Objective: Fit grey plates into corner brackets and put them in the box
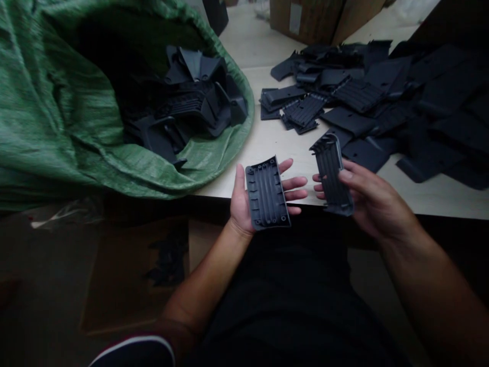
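On the open palm of my left hand (241,206) lies a black ribbed plastic part (267,194), its inner side with small posts facing up. The fingers are spread beneath it and stick out past its right edge. My right hand (372,199) grips a second black ribbed part (331,176) by its right edge, thumb on the near side, tilted nearly upright. A gap separates the two parts, both over the front edge of the pale table (431,204).
A green woven sack (64,127) at the left holds black plastic parts (191,97). Many loose black parts (355,97) are heaped at the right. Cardboard boxes (309,20) stand behind. Below the table, a carton (122,285) has dark pieces in it.
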### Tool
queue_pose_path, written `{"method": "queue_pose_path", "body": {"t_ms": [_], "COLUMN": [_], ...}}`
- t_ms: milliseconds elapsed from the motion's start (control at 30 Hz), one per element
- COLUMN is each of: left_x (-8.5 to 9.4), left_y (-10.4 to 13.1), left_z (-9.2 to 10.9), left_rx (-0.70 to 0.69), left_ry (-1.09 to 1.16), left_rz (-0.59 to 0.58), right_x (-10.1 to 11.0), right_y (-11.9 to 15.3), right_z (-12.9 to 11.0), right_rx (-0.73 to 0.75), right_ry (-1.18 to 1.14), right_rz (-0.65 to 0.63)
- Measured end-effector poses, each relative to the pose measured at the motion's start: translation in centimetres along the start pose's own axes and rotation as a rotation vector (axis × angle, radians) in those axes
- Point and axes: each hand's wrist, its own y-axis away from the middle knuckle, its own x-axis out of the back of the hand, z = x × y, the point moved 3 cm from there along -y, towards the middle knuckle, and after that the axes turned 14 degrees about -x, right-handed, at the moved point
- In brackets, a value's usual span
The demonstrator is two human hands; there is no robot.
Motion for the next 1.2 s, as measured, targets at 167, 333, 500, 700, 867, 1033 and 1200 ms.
{"method": "queue_pose_path", "body": {"t_ms": [167,333,500,700,867,1033,1200], "left_x": [-0.9,-1.1,-0.5,-0.6,-0.3,0.1,0.2], "left_y": [-0.8,-1.4,-1.4,-1.1,-1.2,-1.3,-1.3], "left_z": [0.4,-0.2,-0.9,-1.1,-1.2,-1.2,-1.5], "left_rx": [-0.146,-0.217,-0.238,-0.236,-0.252,-0.258,-0.235], "left_ry": [0.044,0.032,0.006,0.018,-0.044,-0.086,-0.152], "left_rz": [0.046,0.053,0.122,0.110,0.115,0.121,0.102], "right_x": [-1.6,-4.0,-6.1,-7.5,-8.0,-8.4,-8.6], "right_y": [3.4,5.7,5.8,4.6,4.0,3.6,3.7], "right_z": [-0.2,-0.4,0.3,1.3,1.7,1.9,2.2], "right_rx": [0.262,0.576,0.685,0.672,0.669,0.667,0.703], "right_ry": [0.245,0.650,0.867,0.924,0.955,0.969,1.031], "right_rz": [0.094,0.248,0.255,0.281,0.305,0.315,0.329]}}
